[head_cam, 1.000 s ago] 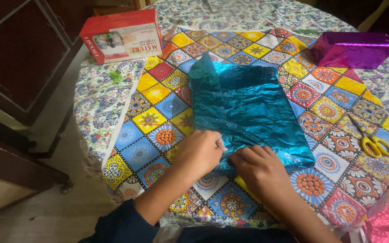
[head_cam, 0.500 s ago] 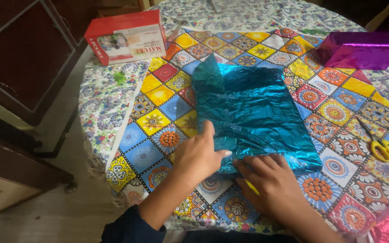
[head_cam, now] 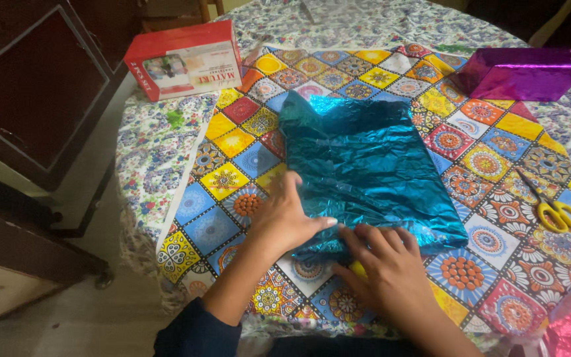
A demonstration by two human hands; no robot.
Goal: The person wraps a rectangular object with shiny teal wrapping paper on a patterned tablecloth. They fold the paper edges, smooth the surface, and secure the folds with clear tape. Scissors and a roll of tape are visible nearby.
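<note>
Both hands lie flat with the fingers stretched out and gripping nothing, palms down on the near edge of the blue foil parcel [head_cam: 371, 168]. The left hand [head_cam: 285, 221] has its fingers spread, thumb up along the parcel's left side and fingertips [head_cam: 328, 223] pointing right across the crumpled foil. The right hand [head_cam: 384, 264] sits just beside it, its fingertips almost meeting the left ones, pressing the near flap down onto the mat [head_cam: 232, 178]; something small and yellow [head_cam: 358, 268] peeks out beneath its fingers, too hidden to name. Beyond the fingers the parcel runs away across the mat, its far left corner standing up in a peak. The mat, tiled in bright medallion squares, lies over a floral cloth [head_cam: 150, 149]. Well off to the right of the right hand lie scissors [head_cam: 553, 208] with yellow handles. Farther out, past the parcel on the right, a purple foil box [head_cam: 527, 73] rests on the table, and far to the left a red carton [head_cam: 185, 59] sits near the table's edge.
</note>
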